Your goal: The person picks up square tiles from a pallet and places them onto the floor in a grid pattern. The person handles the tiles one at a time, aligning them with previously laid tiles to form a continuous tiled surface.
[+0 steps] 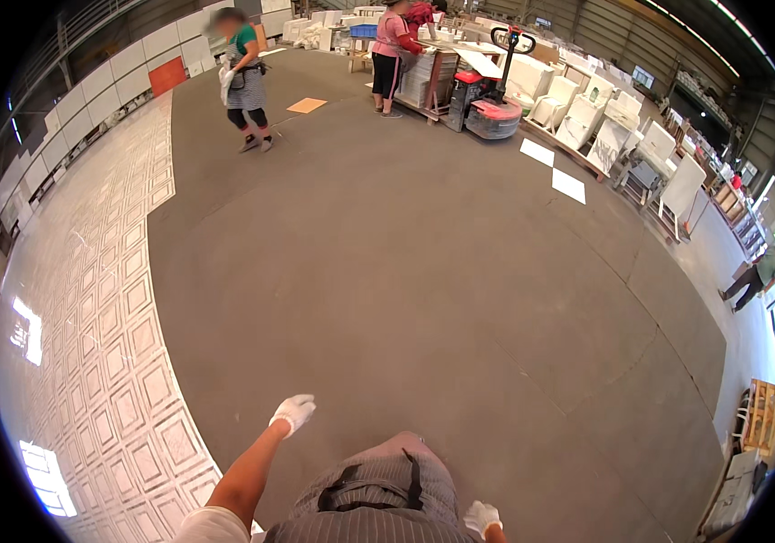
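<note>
Hanging over the grey floor point(360, 271), the white-gloved left hand point(294, 414) points forward and right, fingers loosely bent; whether they hold anything cannot be told. The right hand point(480, 518), also gloved, lies near the striped apron point(374, 516); its palm is hidden, its forearm cut off below, and its grip indeterminable. The apron, between the hands, tapers forward; the lower edge crops it, leaving its full length unseen. The patterned tile strip point(138, 389), left of the left hand, runs lengthwise toward the white panels point(134, 60), bowed by the lens. Goods behind the pallet truck point(494, 119) are partly hidden.
</note>
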### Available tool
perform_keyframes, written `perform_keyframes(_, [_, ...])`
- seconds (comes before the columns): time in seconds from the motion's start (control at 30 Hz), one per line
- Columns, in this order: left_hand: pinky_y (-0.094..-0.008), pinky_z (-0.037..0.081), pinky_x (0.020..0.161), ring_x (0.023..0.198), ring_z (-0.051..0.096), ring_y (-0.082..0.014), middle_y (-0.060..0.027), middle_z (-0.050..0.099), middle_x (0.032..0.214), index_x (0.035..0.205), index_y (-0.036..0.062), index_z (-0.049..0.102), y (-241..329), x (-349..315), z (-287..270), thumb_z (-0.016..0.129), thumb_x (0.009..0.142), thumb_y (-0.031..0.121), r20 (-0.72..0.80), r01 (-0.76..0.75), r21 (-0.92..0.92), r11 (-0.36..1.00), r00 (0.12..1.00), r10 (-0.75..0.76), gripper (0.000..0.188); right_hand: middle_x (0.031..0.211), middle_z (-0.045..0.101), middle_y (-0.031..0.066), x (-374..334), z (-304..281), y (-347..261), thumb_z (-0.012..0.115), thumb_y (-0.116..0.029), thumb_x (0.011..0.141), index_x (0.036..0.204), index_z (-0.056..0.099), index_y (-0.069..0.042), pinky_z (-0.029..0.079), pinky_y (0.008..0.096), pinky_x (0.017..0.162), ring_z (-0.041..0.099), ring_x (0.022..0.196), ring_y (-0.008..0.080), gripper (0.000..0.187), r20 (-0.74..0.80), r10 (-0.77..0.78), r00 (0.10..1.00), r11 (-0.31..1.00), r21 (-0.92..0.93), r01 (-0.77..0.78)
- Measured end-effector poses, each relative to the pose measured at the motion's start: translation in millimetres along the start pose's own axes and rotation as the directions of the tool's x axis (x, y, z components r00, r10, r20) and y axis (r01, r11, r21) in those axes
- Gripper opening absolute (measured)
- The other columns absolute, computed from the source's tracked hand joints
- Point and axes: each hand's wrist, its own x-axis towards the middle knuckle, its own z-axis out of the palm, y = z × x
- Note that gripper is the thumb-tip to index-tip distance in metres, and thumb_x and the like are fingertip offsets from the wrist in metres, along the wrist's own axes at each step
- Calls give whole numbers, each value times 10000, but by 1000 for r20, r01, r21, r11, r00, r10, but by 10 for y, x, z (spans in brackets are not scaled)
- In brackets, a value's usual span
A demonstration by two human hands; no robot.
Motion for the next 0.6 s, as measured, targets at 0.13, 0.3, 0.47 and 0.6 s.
perform_keyframes(0.13, [-296,518,763,826,634,-151,-76,683,996,1303,7,561,1117,922,184,587,878,204,10,-90,-157,983,996,93,469,659,587,26,122,-118,-852,571,-231,895,856,631,-40,448,330,496,572,555,185,204,-47,165,985,982,-89,-169])
perform_keyframes(0.3, [-373,446,994,1159,595,-285,-147,638,1232,1281,72,594,1188,1671,354,558,864,317,174,-141,403,904,982,75,485,622,569,35,826,-205,-2784,577,-223,877,822,604,-42,440,335,465,555,512,192,191,-47,26,999,995,-95,-31])
perform_keyframes(0.47, [-380,508,889,1078,636,-302,-130,684,1118,1152,90,666,1431,2383,-88,569,854,267,46,222,281,934,969,-244,360,584,485,-26,1583,261,-5789,535,-169,923,783,544,-83,351,288,393,448,443,104,164,-68,-445,893,864,230,448])
perform_keyframes(0.6, [-363,571,711,873,702,-275,-98,723,935,1028,89,715,1410,3147,-788,572,848,165,-76,414,-145,898,901,-428,243,865,625,35,1325,945,-8339,593,-240,953,1109,583,-15,500,246,628,611,722,109,275,-5,-699,715,688,267,674])
